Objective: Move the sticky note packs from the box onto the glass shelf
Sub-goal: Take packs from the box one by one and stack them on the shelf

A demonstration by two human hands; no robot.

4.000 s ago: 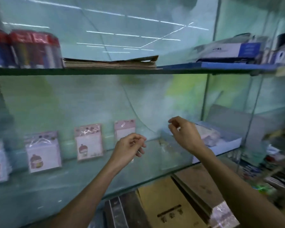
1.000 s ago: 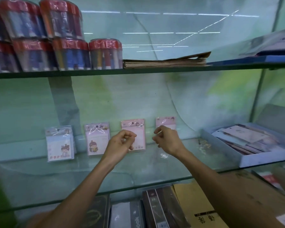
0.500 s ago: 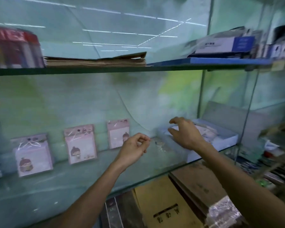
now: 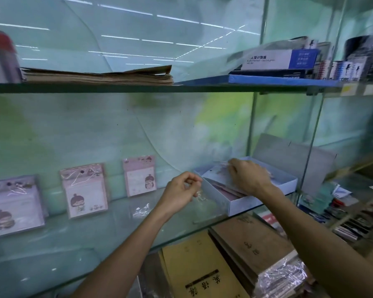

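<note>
Below both forearms, under the glass shelf (image 4: 95,239), lie brown notebooks (image 4: 250,244) and a yellow-brown booklet (image 4: 198,272), part of the stack wrapped in clear film. Above them the left hand (image 4: 179,193) hovers over the glass shelf with its fingers loosely curled, thumb near the fingertips; whether it pinches anything I cannot tell. Just right of that hand sits the open white box (image 4: 248,203) on the shelf's right end. Inside it the right hand (image 4: 249,176) reaches palm down, its fingers resting on a film-wrapped sticky note pack (image 4: 216,174) that lies on top of others in the box; a firm grip is not plain to see. Left of the left hand and further back, three sticky note packs stand leaning on the back wall: a pink one (image 4: 140,176) nearest, another (image 4: 84,190) beyond it, and a third (image 4: 14,206) furthest left. Overhead, on the upper shelf (image 4: 138,88), rest a stack of brown paper (image 4: 99,76) and, right of the hands, a calculator box (image 4: 276,59).
</note>
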